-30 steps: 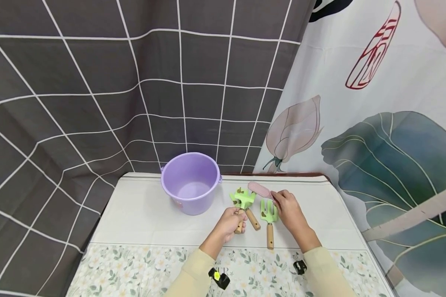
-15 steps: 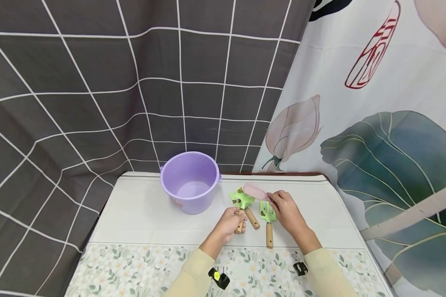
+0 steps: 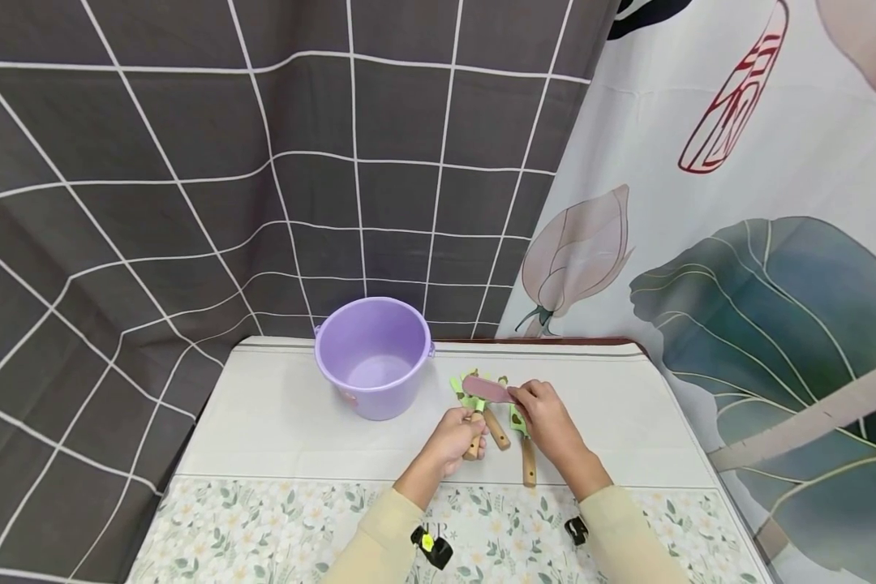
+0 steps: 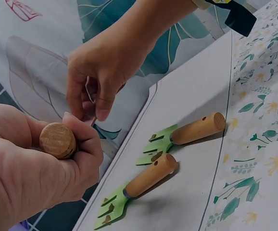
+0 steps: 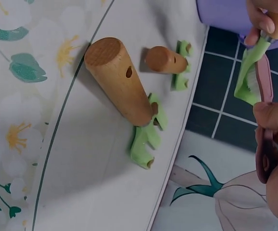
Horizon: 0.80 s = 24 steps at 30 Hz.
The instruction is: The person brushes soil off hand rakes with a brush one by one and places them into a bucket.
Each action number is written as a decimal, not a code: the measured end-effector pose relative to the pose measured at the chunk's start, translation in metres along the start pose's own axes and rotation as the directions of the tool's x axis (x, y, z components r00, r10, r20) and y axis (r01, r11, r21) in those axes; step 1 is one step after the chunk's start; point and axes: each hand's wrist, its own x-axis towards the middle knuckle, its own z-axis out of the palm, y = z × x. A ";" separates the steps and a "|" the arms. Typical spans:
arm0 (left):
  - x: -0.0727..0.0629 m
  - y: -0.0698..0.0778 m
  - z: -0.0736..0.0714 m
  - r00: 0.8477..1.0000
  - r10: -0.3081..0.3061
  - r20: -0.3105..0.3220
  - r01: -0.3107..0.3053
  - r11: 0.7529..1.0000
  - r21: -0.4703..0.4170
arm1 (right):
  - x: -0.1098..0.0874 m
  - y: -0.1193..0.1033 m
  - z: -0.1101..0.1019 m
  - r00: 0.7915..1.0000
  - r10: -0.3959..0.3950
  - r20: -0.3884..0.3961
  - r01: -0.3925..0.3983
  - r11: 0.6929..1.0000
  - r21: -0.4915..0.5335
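Right of the bucket (image 3: 383,402), the left hand (image 3: 448,439) grips a green tool (image 5: 244,81), the right hand (image 3: 549,420) a brush (image 5: 265,79). Scrubbing seems underway, calling next for steady strokes.

Brush (image 5: 265,79): coloured dusty pink, set with white bristles (image 5: 253,81). Held garden tool (image 5: 248,67): finished in light green, its wooden handle (image 3: 473,446) left light brown. Middle tool (image 3: 495,428) and right-hand tool (image 3: 529,462): light green heads, marked with brown patches, are joined to light brown handles. Bucket (image 3: 383,407): coloured lilac. Table (image 3: 263,405): covered in white, ruled with dark lines, banded with white and yellow flowers and green leaves. Curtain (image 3: 190,138): dark grey, crossed by a white grid. White hanging (image 3: 650,105): printed with a pinkish bud (image 3: 577,251), a blue-green leaf (image 3: 745,284) and a red-outlined figure (image 3: 733,97). Sleeves (image 3: 387,519): pale yellow.
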 end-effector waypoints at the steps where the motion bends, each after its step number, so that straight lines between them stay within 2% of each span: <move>1: 0.000 0.000 0.000 1.000 -0.001 0.000 0.001 1.000 -0.002 | 0.000 0.000 0.001 1.000 0.000 0.000 0.000 1.000 -0.002; 9: 0.002 -0.001 -0.002 1.000 -0.011 0.002 0.011 1.000 -0.003 | 0.002 0.000 0.002 1.000 0.019 -0.001 -0.019 0.999 -0.045; 24: 0.002 -0.001 -0.004 0.999 -0.035 0.017 0.035 0.999 0.002 | -0.003 0.000 0.003 0.999 0.037 -0.028 -0.038 0.998 -0.046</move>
